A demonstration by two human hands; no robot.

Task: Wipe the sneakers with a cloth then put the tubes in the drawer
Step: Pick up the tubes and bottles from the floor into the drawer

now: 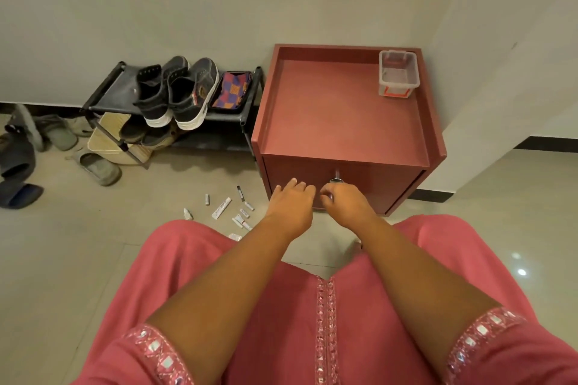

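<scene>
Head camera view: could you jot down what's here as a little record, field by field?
sneakers: dark pair on the top shelf of the shoe rack
cloth: checked, folded, on the rack to the right of the sneakers
tubes: scattered on the floor, left of the cabinet
drawer: front looks closed; metal knob
left hand: fingers relaxed, against the drawer front
right hand: fingers curled just below the knob; grip unclear
cabinet top: clear plastic box in the far right corner
</scene>
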